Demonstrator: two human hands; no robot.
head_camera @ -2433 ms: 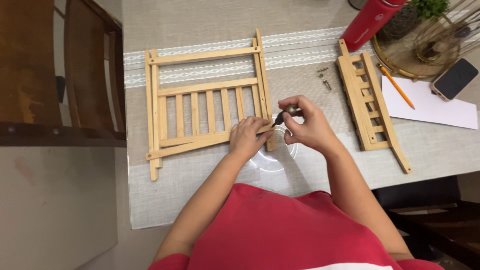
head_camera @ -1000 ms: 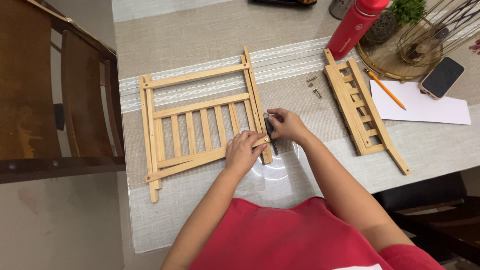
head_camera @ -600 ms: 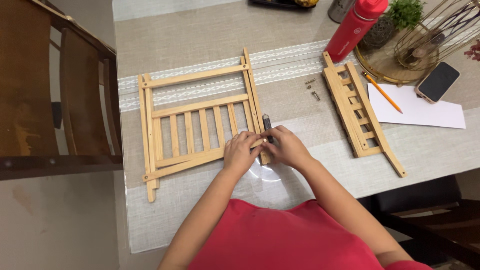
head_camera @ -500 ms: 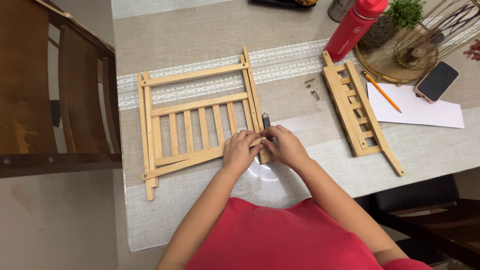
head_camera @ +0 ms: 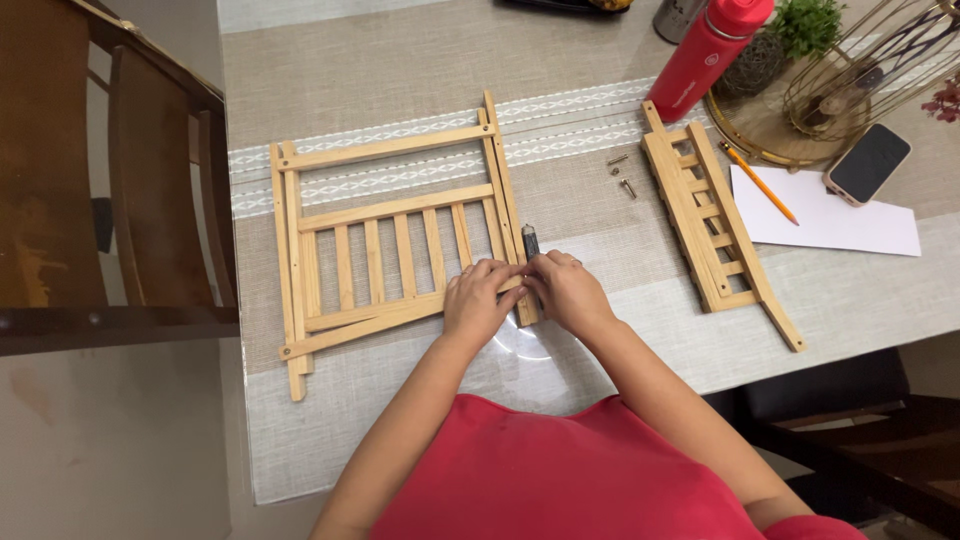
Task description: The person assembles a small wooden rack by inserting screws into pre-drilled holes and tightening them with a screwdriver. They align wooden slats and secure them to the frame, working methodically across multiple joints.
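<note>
Counter [head_camera: 400,60] under a beige runner, bearing a flat slatted wooden frame [head_camera: 395,245] that spreads to the left of and beyond both hands, its lower right corner beneath them. The frame looks light and stiff, of thin pale rails and slats; the slats would likely snap under a twist, so the thicker side rails seem the safer hold. A second, smaller slatted wooden panel [head_camera: 710,225] lies well apart to the right of the hands, with three loose screws [head_camera: 620,172] between the two pieces. Left hand [head_camera: 478,300] pressed flat, fingers curled over the corner joint. Right hand [head_camera: 570,292] touching it, fingertips pinched at the same corner. A small dark tool [head_camera: 530,240] rises just beyond the fingertips; whether the right hand grips it cannot be told
</note>
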